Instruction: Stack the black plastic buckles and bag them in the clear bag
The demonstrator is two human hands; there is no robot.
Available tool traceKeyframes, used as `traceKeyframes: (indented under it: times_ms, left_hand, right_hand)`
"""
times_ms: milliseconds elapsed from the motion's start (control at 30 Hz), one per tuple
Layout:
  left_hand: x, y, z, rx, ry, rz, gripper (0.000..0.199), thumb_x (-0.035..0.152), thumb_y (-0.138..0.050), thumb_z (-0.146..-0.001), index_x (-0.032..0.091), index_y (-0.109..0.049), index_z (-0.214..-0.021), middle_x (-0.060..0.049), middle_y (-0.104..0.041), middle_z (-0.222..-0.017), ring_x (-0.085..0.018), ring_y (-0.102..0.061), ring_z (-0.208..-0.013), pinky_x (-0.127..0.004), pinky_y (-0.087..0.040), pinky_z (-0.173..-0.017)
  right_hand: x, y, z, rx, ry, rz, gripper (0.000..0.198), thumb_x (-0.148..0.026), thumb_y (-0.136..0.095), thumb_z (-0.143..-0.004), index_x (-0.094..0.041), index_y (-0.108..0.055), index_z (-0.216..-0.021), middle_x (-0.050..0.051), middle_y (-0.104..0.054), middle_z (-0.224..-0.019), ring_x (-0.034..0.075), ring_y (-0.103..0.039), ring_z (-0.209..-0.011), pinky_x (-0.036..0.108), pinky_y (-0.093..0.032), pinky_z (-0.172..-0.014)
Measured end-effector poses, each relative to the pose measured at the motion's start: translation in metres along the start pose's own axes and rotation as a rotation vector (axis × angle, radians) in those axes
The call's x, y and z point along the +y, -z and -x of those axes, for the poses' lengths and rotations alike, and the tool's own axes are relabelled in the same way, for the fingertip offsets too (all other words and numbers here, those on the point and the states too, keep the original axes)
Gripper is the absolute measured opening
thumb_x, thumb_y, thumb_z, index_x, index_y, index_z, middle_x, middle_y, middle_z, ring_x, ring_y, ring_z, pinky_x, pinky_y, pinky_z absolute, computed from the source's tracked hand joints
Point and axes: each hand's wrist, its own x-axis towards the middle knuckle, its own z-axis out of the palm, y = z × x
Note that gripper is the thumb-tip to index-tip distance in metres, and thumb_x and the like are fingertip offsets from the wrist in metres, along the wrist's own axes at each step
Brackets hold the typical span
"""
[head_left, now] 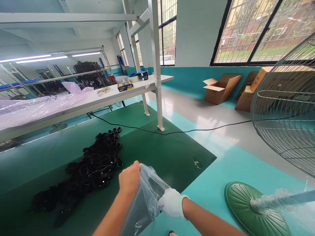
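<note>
A clear plastic bag (149, 183) hangs stretched between my two hands, its lower part running out of view at the bottom. My bare left hand (129, 178) is closed on the bag's upper edge. On the other side, my right hand (172, 202), in a white knitted glove, grips the bag lower down. Left of my hands, a heap of shiny black ring-shaped parts (98, 164) lies on the green floor mat (145, 147). Neither hand touches the heap.
A white workbench (93, 98) on metal legs carries pink plastic film (49, 105) and small boxes. A black cable (177, 132) crosses the floor. At right stand a wire fan guard (285, 108) and a round green base (256, 209). Cardboard boxes (219, 90) line the wall.
</note>
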Motion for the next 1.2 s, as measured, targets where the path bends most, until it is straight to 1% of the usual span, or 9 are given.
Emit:
traceKeyframes:
  times_ms: [100, 233, 400, 533, 633, 733, 833, 1000, 1200]
  left_hand:
    - [-0.006, 0.013, -0.003, -0.023, 0.005, -0.029, 0.036, 0.037, -0.025, -0.089, 0.021, -0.057, -0.086, -0.007, -0.067, -0.079, -0.024, -0.064, -0.074, -0.03, -0.041, -0.06]
    - [0.003, 0.02, 0.008, -0.027, -0.081, -0.004, 0.033, 0.035, -0.028, -0.087, 0.022, -0.057, -0.076, -0.004, -0.067, -0.078, -0.021, -0.063, -0.072, -0.029, -0.04, -0.06]
    - [0.015, 0.022, 0.025, -0.027, -0.077, 0.02, 0.035, 0.033, -0.026, -0.087, 0.022, -0.055, -0.072, -0.002, -0.066, -0.073, -0.019, -0.062, -0.068, -0.027, -0.037, -0.057]
    - [0.012, 0.03, 0.043, -0.157, -0.135, 0.076, 0.034, 0.031, -0.027, -0.087, 0.023, -0.058, -0.076, -0.002, -0.066, -0.074, -0.019, -0.061, -0.07, -0.028, -0.038, -0.061]
    - [-0.004, 0.029, 0.059, -0.218, -0.19, 0.277, 0.028, 0.041, -0.038, -0.082, 0.031, -0.056, -0.101, -0.001, -0.064, -0.1, -0.02, -0.058, -0.092, -0.03, -0.042, -0.074]
    - [-0.031, 0.005, 0.071, -0.144, -0.134, 0.37, 0.063, 0.041, -0.052, -0.073, 0.033, -0.03, -0.132, 0.0, -0.041, -0.135, -0.022, -0.037, -0.123, -0.033, -0.035, -0.096]
    - [-0.06, -0.04, 0.069, -0.046, -0.036, 0.232, 0.074, 0.031, -0.056, -0.069, 0.03, -0.024, -0.136, -0.001, -0.033, -0.141, -0.024, -0.027, -0.129, -0.038, -0.028, -0.102]
    - [-0.103, -0.096, 0.043, 0.048, -0.008, 0.107, 0.047, 0.017, -0.047, -0.075, 0.026, -0.049, -0.121, -0.005, -0.051, -0.127, -0.023, -0.04, -0.121, -0.038, -0.028, -0.1]
    - [-0.142, -0.08, 0.008, 0.097, -0.157, 0.368, 0.028, 0.025, -0.032, -0.086, 0.025, -0.06, -0.081, -0.001, -0.065, -0.091, -0.017, -0.055, -0.09, -0.03, -0.037, -0.085]
  right_hand:
    - [-0.015, 0.022, 0.008, 0.063, 0.105, 0.05, 0.018, -0.018, -0.052, -0.07, -0.027, -0.067, -0.068, -0.001, -0.061, -0.061, 0.016, -0.056, -0.063, 0.029, -0.041, -0.065]
    - [-0.038, 0.047, 0.005, 0.515, 0.156, 0.201, 0.039, -0.021, -0.048, -0.074, -0.022, -0.055, -0.112, 0.007, -0.059, -0.106, 0.023, -0.049, -0.1, 0.036, -0.033, -0.086]
    - [-0.043, 0.055, -0.015, 0.315, 0.058, 0.245, 0.017, -0.023, -0.043, -0.078, -0.022, -0.058, -0.069, 0.0, -0.057, -0.067, 0.015, -0.05, -0.066, 0.026, -0.031, -0.062]
    - [-0.035, 0.066, -0.025, 0.391, 0.027, 0.024, 0.023, -0.03, -0.04, -0.081, -0.021, -0.048, -0.062, -0.003, -0.048, -0.057, 0.011, -0.042, -0.056, 0.024, -0.026, -0.053]
    - [-0.027, 0.076, -0.034, 0.414, 0.047, -0.245, 0.022, -0.032, -0.04, -0.079, -0.021, -0.043, -0.06, -0.004, -0.043, -0.055, 0.011, -0.04, -0.055, 0.022, -0.028, -0.052]
    - [-0.021, 0.079, -0.045, 0.411, 0.035, -0.519, 0.021, -0.034, -0.042, -0.077, -0.02, -0.043, -0.061, -0.004, -0.043, -0.058, 0.012, -0.04, -0.057, 0.022, -0.032, -0.053]
    - [-0.02, 0.075, -0.051, 0.318, 0.056, -0.654, 0.024, -0.039, -0.047, -0.076, -0.019, -0.046, -0.064, -0.002, -0.048, -0.061, 0.013, -0.045, -0.062, 0.024, -0.038, -0.061]
    - [-0.031, 0.07, -0.047, 0.185, 0.092, -0.626, 0.025, -0.039, -0.048, -0.078, -0.018, -0.05, -0.066, 0.0, -0.053, -0.066, 0.014, -0.05, -0.067, 0.026, -0.04, -0.067]
    - [-0.023, 0.081, -0.034, 0.246, -0.003, -0.552, 0.028, -0.043, -0.049, -0.078, -0.017, -0.053, -0.066, 0.0, -0.055, -0.068, 0.015, -0.051, -0.068, 0.027, -0.04, -0.067]
